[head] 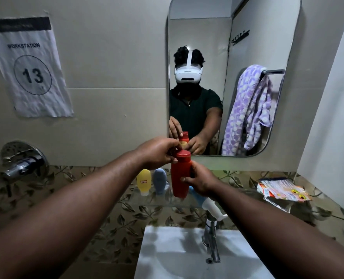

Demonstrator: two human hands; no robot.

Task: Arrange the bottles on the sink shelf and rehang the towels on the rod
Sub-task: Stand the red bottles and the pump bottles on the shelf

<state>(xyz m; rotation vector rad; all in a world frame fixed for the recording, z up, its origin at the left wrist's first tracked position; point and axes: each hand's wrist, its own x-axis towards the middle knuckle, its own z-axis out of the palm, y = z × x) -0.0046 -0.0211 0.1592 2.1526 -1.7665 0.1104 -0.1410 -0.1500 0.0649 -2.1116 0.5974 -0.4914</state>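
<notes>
Head view: a blue bottle is largely hidden behind the right hand, which is wrapped around the red bottle. The cap is pinched by the left hand. Above the glass shelf, left, a yellow bottle and grey bottle are seen upright.

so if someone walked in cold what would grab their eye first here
Probably the red bottle at centre frame, held upright in front of the mirror: the right hand grips its body and the left hand is at its cap. Next, the purple patterned towel reflected in the mirror, draped over a rod, and the paper sign reading workstation 13 on the left wall.
</notes>
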